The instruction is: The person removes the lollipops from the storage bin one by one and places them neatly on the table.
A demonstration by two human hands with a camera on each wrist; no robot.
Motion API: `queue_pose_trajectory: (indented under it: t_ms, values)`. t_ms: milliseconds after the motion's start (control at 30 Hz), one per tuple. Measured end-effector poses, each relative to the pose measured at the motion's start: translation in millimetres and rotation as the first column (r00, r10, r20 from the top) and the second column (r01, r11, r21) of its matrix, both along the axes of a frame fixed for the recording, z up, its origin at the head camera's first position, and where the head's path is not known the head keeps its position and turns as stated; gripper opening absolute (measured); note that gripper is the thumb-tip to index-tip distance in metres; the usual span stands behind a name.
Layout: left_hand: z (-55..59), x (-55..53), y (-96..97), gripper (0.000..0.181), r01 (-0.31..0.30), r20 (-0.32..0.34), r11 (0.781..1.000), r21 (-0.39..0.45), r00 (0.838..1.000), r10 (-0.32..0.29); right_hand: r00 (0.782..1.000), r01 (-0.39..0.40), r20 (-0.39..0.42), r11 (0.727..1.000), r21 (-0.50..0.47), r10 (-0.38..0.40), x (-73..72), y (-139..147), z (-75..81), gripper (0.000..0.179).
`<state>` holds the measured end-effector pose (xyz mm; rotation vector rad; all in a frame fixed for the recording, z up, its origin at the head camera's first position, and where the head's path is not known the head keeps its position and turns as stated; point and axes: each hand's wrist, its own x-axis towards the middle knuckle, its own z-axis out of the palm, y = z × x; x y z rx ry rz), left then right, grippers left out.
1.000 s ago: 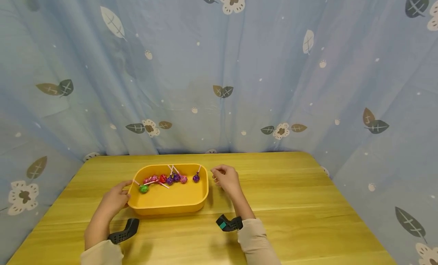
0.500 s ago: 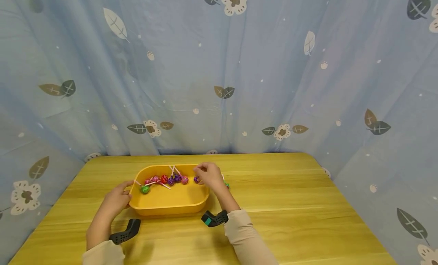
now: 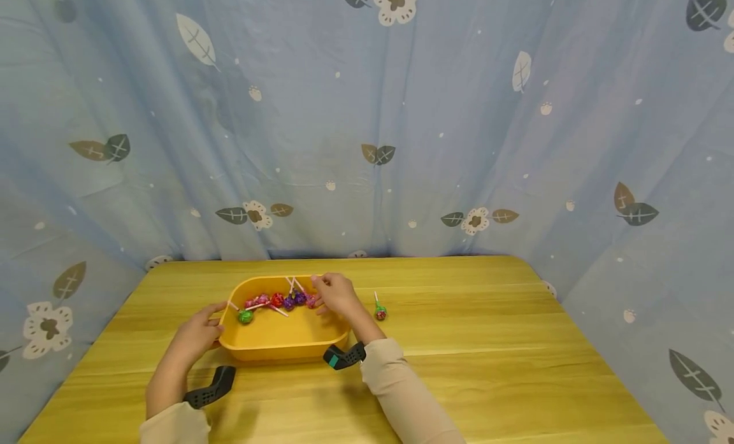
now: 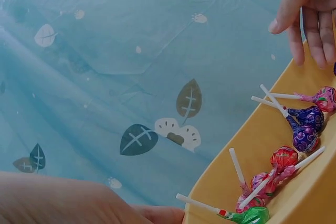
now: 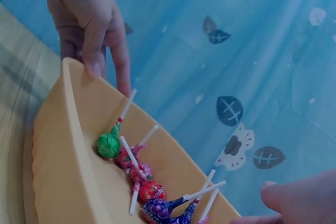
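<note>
A yellow plastic bin point(image 3: 287, 351) stands on the table with several wrapped lollipops along its back side. My left hand point(image 3: 197, 336) holds the bin's left end, fingertips at the rim in the right wrist view. A green lollipop point(image 3: 245, 316) lies nearest that hand; red point(image 5: 152, 191), pink and purple point(image 4: 305, 137) ones lie farther right. My right hand point(image 3: 338, 296) hovers over the bin's right part, close to a pink lollipop point(image 4: 324, 98). Its fingers point(image 4: 312, 32) are extended with nothing between them. In the head view it covers the bin's right back corner.
One green and red lollipop point(image 3: 381, 313) lies on the wooden table point(image 3: 487, 367) to the right of the bin, stick pointing away. A blue patterned curtain point(image 3: 321, 113) hangs behind the table and along its sides.
My right hand has moved left from beside the bin to over its right part. The lollipop on the table has come into sight. My left hand stays at the bin's left end.
</note>
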<state>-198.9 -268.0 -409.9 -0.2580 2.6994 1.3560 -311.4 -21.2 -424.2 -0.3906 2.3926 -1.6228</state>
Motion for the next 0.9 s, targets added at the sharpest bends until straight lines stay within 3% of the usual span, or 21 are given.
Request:
queue_pose_trajectory:
  t_ms: [133,367,900]
  values:
    - [-0.5,0.5,-1.0,0.055,0.002,-0.003,1.000,0.020,1.000,-0.002,1.000,0.008,-0.016,0.994,0.111,-0.006,-4.9,-3.8,-3.1,0.045]
    - [-0.4,1.3,-1.3,0.054,0.007,-0.005,0.999,0.041,1.000,-0.007,1.000,-0.013,-0.020,0.952,0.307,0.020,-10.0,-10.2,-10.8,0.055]
    - [0.3,0.3,-2.7,0.055,0.010,0.005,0.999,0.043,1.000,-0.010,0.999,-0.029,-0.022,0.961,0.275,0.036,-7.7,-16.3,-20.2,0.039]
